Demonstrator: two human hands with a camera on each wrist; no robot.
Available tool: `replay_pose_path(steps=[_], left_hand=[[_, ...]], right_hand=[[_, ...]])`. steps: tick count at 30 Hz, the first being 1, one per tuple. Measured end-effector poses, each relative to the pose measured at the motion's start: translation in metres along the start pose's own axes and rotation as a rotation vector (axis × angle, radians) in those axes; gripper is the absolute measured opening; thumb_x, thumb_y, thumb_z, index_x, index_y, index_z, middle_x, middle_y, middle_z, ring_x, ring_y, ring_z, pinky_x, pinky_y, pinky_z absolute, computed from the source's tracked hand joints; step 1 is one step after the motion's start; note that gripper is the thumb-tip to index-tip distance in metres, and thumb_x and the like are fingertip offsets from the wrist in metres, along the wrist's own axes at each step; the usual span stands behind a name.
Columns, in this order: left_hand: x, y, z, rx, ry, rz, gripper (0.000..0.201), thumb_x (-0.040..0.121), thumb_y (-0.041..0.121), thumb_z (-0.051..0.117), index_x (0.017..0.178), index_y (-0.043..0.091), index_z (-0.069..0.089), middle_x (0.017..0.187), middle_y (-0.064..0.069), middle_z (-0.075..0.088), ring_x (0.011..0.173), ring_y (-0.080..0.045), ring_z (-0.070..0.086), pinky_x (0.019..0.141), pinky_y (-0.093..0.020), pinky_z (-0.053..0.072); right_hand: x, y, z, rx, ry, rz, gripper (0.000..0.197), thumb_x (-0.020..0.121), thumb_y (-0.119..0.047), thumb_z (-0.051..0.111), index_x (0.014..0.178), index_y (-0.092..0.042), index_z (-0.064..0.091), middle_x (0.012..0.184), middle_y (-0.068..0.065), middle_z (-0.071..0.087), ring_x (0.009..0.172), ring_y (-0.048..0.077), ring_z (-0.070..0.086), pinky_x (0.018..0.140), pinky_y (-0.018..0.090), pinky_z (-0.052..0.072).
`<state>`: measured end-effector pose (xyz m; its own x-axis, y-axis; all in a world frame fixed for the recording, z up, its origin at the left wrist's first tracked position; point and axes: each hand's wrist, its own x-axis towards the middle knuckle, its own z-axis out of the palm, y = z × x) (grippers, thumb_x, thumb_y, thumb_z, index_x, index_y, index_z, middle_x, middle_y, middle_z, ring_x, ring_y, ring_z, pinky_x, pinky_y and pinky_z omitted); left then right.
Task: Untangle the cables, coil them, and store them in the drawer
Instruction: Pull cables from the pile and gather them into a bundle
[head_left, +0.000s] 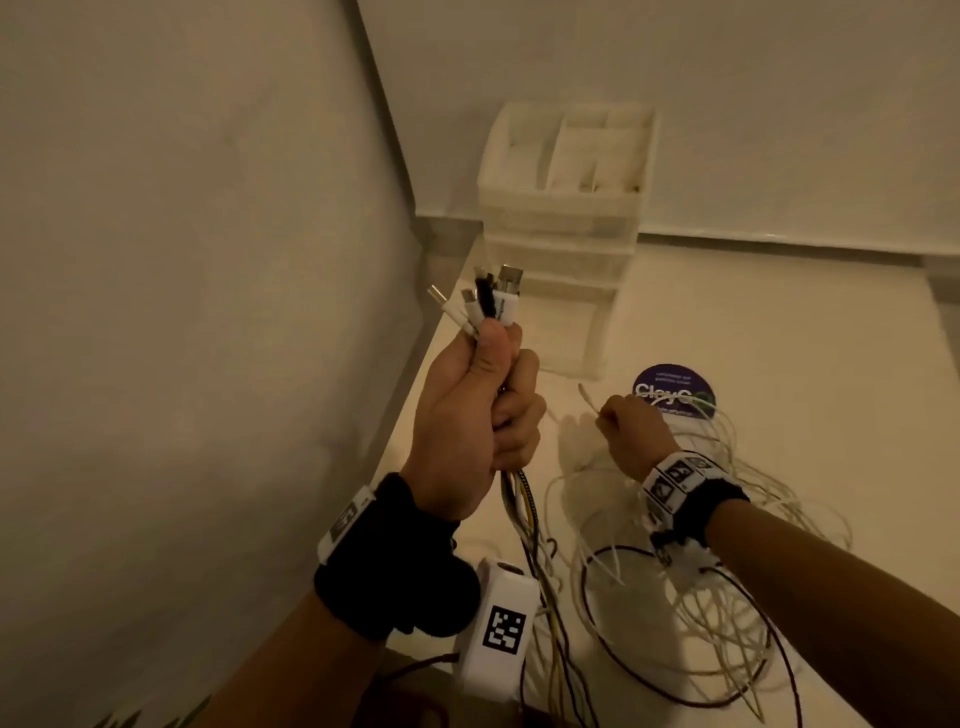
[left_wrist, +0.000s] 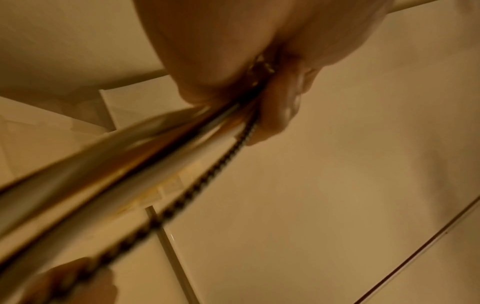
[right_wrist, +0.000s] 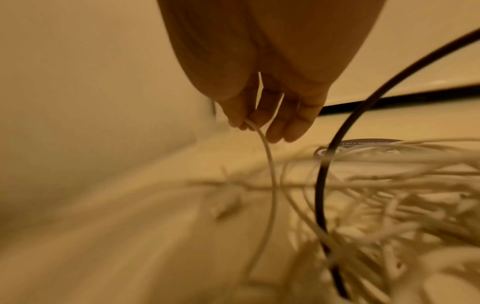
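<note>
Nearest, at the bottom edge, a white tagged box (head_left: 500, 631) is seen beside the left forearm, with cords trailing past it. Just beyond, the left hand (head_left: 470, 410) is clenched around a bundle of cables (head_left: 519, 499), the thumb pressed over the top, so that the plugs (head_left: 480, 301) stand up out of the fist while the cords hang down below it; in the left wrist view a braided cord (left_wrist: 197, 181) is seen running out from under the curled fingers (left_wrist: 280, 111). To the right, the loose tangle (head_left: 701, 597) of white and dark loops is spread on the pale surface (head_left: 831, 338). Above it the right hand (head_left: 628, 426) is held, and a single white cord (right_wrist: 270, 170) is pinched between thumb and fingertips (right_wrist: 275, 125). Farther off a purple round label (head_left: 670, 387) is partly covered by loops, and at the far corner a clear drawer unit (head_left: 561, 249) stands against the wall, its drawers apparently closed. The step in hand is judged to be the drawing of one cord free of the tangle. It would be done best if the plugs are kept firmly gathered and the pinched cord is drawn slowly along its own path; a loop that tightens should be eased back, not tugged, and the dark cord is best kept out of the pull.
</note>
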<state>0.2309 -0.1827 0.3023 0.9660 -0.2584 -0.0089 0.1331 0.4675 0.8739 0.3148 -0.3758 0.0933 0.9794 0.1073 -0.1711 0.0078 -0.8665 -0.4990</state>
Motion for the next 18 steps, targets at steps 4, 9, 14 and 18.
replay_pose_path(steps=[4,9,14,18], left_hand=[[0.009,-0.011,0.013,-0.015,-0.013,-0.011,0.029,0.091,0.044,0.039,0.078,0.017,0.04,0.051,0.007,0.028,0.037,-0.004,0.017,0.036,-0.014,0.012],[0.014,-0.027,0.058,0.041,-0.119,0.007,0.033,0.09,0.046,0.046,0.079,0.015,0.041,0.055,0.002,0.023,0.039,-0.009,0.013,0.037,-0.015,0.013],[0.013,-0.047,0.111,0.185,-0.173,-0.011,0.037,0.083,0.054,0.063,0.071,0.024,0.044,0.058,-0.003,0.02,0.042,-0.014,0.014,0.038,-0.021,0.017],[0.002,-0.054,0.142,0.285,-0.172,0.099,0.024,0.085,0.05,0.061,0.078,0.028,0.054,0.063,0.004,0.043,0.057,-0.021,0.039,0.051,-0.034,0.038]], right_hand=[[-0.055,-0.002,-0.073,0.617,0.174,0.049,0.012,0.097,-0.018,0.052,0.087,-0.011,0.053,0.072,0.006,0.064,0.058,0.027,0.067,0.064,0.05,0.057],[-0.139,-0.037,-0.154,1.054,0.366,0.006,0.017,0.098,-0.013,0.05,0.092,0.002,0.055,0.058,0.003,0.051,0.042,0.022,0.042,0.045,0.035,0.042],[-0.205,-0.076,-0.188,1.065,0.437,-0.108,0.015,0.092,-0.018,0.058,0.086,-0.006,0.065,0.053,-0.003,0.053,0.043,0.011,0.042,0.043,0.025,0.036],[-0.231,-0.084,-0.193,0.959,0.554,-0.12,0.015,0.093,-0.014,0.059,0.082,-0.006,0.067,0.06,-0.004,0.067,0.049,0.005,0.059,0.049,0.013,0.043]])
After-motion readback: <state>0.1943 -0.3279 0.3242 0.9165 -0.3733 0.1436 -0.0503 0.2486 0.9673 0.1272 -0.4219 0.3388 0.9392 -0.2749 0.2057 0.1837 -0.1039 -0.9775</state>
